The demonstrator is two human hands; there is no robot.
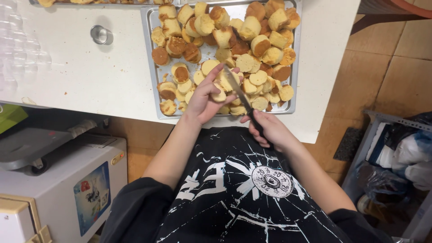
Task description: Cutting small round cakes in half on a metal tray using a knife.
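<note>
The small round pale-yellow sponge cake piece point(220, 95) sits pinched in your left hand point(204, 100), just above the near edge of the rectangular metal baking tray point(150, 54), fingers curled closed around it. Your right hand point(268, 130) is wrapped tight on the dark handle of the slim steel-bladed kitchen knife point(240, 96). By the look of it, you are mid-cut; finishing it would call for a steady draw of the blade while your fingertips stay clear. The knife's long axis runs diagonally, tip pointing up-left and away from you, over the cake. Beyond, heaped cut golden cake rounds point(252, 40) fill the tray on the white table point(81, 76).
</note>
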